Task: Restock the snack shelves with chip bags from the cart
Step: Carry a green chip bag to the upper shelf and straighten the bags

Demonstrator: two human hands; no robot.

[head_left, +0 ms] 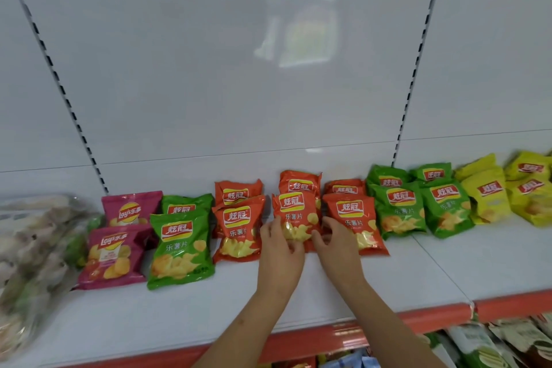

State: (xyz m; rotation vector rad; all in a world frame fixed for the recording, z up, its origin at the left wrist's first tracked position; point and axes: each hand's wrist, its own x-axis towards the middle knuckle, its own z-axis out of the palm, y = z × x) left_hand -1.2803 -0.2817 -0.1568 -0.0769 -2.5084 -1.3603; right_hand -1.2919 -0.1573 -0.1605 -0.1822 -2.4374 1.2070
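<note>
An orange chip bag (294, 212) stands in the middle of the white shelf (209, 302), in a row of orange bags. My left hand (279, 248) grips its lower left edge, and my right hand (336, 243) grips its lower right edge. Another orange bag (239, 228) stands to its left, and one more orange bag (355, 218) leans on its right, partly behind my right hand. More orange bags stand behind these. The cart is out of view.
Pink bags (112, 254) and green bags (179, 248) fill the left side; more green bags (398, 209) and yellow bags (490, 197) stand on the right. Clear-wrapped packs (33, 248) lie at far left. A red shelf edge (313, 337) runs along the front, with more snacks (493, 340) below.
</note>
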